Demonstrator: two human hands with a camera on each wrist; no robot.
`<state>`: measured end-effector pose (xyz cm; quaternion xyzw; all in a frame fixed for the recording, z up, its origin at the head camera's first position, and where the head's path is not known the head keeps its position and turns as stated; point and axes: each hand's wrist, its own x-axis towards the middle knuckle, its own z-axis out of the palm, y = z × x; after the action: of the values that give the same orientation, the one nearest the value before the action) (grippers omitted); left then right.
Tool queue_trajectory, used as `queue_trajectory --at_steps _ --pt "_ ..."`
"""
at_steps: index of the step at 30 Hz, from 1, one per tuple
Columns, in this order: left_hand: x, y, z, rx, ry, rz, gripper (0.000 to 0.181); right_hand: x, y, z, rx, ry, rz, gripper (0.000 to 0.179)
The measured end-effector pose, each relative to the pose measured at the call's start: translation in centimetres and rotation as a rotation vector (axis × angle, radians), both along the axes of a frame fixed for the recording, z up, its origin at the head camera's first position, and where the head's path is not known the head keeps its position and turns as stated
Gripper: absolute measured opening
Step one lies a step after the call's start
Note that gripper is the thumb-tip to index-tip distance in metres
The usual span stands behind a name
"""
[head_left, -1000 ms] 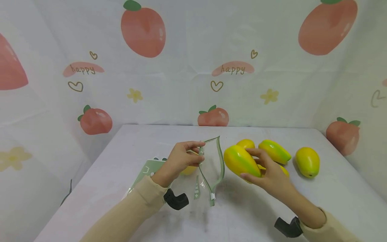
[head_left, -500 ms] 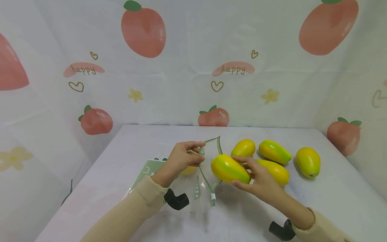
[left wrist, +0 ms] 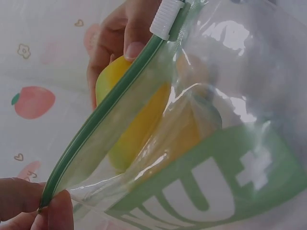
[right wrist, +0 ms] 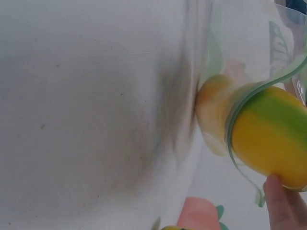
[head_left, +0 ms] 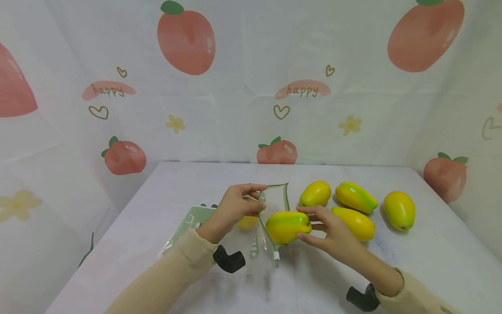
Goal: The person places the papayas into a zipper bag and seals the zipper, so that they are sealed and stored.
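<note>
My left hand [head_left: 233, 209] pinches the green-edged rim of a clear slider zip bag [left wrist: 201, 187], whose mouth stands open towards the right. With its fingertips and thumb, my right hand [head_left: 329, 226] holds a yellow-green mango [head_left: 288, 226] by its near end. The mango's far end is inside the bag's mouth, as the right wrist view also shows. Deeper in the bag sits another yellow mango [right wrist: 214, 103], partly hidden by my left hand in the head view. The white slider [left wrist: 166, 19] is at the near end of the zip.
Several loose mangoes lie right of the bag, among them a near one [head_left: 354, 223], a back one [head_left: 317, 193] and a far-right one [head_left: 399, 210]. A flat green-printed packet [head_left: 190, 222] lies beyond my left wrist on the white table [head_left: 176, 183]. A patterned cloth hangs behind.
My right hand has moved left and slightly down, bringing the mango into the bag's mouth and turning it more level. My left hand keeps its place on the rim.
</note>
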<state>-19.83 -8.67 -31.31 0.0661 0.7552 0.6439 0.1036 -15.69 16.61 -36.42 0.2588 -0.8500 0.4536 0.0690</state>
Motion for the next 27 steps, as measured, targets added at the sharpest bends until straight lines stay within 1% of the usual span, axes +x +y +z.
queue_trajectory --at_steps 9,13,22,24,27 --pt "0.04 0.03 0.03 -0.012 -0.004 0.005 0.045 0.05 -0.14 0.04 0.006 -0.011 -0.006 0.053" --pt "0.08 0.02 0.11 -0.003 -0.002 0.004 0.046 0.07 -0.26 0.08 0.005 -0.02 -0.013 0.053" --pt "0.02 0.12 0.2 -0.022 0.001 0.009 0.045 0.05 -0.65 0.09 0.018 -0.008 -0.026 0.051" --pt "0.01 0.11 0.19 -0.02 0.003 0.009 0.045 0.05 -0.7 0.14 0.012 -0.015 -0.022 0.051" --pt "0.0 0.12 0.18 -0.023 0.007 0.009 0.045 0.07 -0.78 0.23 -0.005 -0.05 -0.019 0.052"
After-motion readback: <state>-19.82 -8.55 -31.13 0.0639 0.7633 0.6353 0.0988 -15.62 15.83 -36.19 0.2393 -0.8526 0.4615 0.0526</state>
